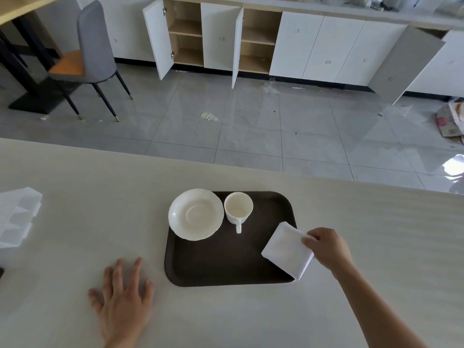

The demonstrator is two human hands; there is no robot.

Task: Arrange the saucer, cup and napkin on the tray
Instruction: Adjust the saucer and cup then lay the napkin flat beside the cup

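A dark brown tray (226,262) lies on the pale table. A white saucer (195,214) rests at the tray's far left corner, overhanging the rim. An empty white cup (238,208) stands upright just right of it, handle pointing toward me. A folded white napkin (286,249) lies across the tray's right edge, and my right hand (329,247) pinches its right side. My left hand (125,297) lies flat on the table left of the tray, fingers spread, holding nothing.
A clear plastic container (17,217) sits at the table's left edge. Beyond the table's far edge are grey floor tiles, a grey chair (93,54) and white cabinets (216,36) with several doors open.
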